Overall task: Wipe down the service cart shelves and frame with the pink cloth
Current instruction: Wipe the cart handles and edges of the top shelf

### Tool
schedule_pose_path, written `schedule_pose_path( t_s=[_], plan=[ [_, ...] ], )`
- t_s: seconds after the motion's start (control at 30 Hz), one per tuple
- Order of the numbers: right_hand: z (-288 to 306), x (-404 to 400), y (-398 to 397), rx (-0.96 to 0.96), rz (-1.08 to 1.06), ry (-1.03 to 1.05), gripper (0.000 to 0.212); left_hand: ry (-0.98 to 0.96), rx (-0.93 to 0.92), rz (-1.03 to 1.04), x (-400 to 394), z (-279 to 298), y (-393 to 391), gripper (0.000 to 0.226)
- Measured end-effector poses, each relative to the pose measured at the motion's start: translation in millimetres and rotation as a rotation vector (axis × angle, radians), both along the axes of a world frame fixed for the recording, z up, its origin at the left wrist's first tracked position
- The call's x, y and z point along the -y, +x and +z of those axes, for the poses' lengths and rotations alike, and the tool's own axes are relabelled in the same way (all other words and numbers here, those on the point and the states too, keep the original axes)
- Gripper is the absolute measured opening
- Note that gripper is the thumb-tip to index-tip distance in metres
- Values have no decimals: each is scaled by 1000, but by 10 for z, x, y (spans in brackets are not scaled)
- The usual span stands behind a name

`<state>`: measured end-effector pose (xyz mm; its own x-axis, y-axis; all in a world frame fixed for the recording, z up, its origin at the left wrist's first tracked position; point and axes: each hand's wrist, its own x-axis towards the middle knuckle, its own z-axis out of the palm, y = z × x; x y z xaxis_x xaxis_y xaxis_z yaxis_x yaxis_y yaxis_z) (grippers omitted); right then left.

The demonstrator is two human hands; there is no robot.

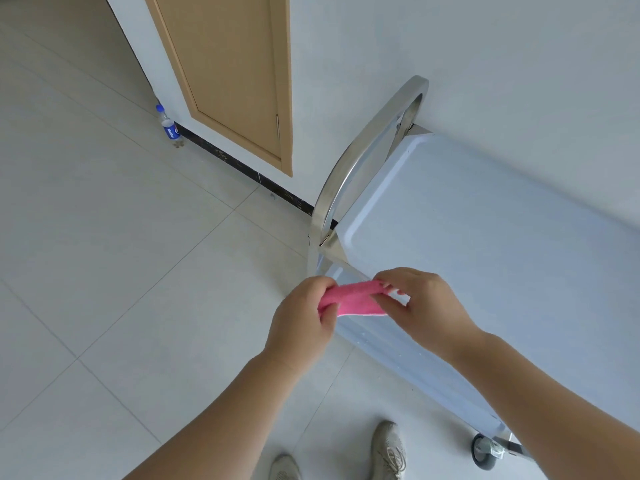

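Folded pink cloth (353,299) above cart (485,237)

Pale tiled floor (121,254) (tan door (228,74))

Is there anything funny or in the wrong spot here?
Yes: a soda bottle stands on the floor by the wall corner, near the door, an odd place for a drink. The cart itself looks fine.

One readable mark: Pepsi logo and wordmark, white on the blue label of a plastic bottle (169,125) with blue cap, standing on the floor by the wall corner. Letters small, run sideways. No other text, numbers or signs legible.
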<state>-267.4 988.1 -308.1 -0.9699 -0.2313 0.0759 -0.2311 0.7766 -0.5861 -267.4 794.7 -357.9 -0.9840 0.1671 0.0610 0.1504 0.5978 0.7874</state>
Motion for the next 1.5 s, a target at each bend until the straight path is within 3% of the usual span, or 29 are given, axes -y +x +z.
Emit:
schedule_pose_path(
  t_s=[0.13, 0.3, 0.47, 0.57, 0.77, 0.83, 1.0, 1.17, 1.27, 1.4, 1.5],
  plan=[
    [-83, -12, 141, 78, -185, -71, 10, 76, 97, 206, 117, -77, -169, 25],
    [-116, -67, 632, 81, -263, -159, 20, 42, 136, 292, 136, -223, -469, 25],
    [-196, -225, 1094, 162, -413, -195, 38, 116, 269, 429, -23, -278, -675, 7],
    [-129, -346, 1232, 173, -488, -187, 36, 94, 283, 554, -20, -277, -696, 22],
    [100, -475, 1290, 194, -565, -251, 27, 213, 403, 868, 214, -253, -649, 26],
    [130, -499, 1285, 191, -551, -255, 25, 292, 447, 830, 197, -247, -713, 19],
    [72, -595, 1323, 197, -525, -204, 27, 532, 505, 473, -273, -182, -818, 27],
    [-43, -685, 1406, 188, -504, -165, 34, 800, 685, 591, -788, -154, -760, 49],
    [-71, -752, 1435, 173, -502, -171, 35, 715, 744, 585, -957, -79, -693, 27],
    [-40, -867, 1563, 150, -536, -178, 35, 623, 628, 515, -1141, -7, -474, 31],
    [16, -1029, 1738, 138, -572, -213, 37, 590, 661, 568, -1339, 50, -366, 20]
  ],
)
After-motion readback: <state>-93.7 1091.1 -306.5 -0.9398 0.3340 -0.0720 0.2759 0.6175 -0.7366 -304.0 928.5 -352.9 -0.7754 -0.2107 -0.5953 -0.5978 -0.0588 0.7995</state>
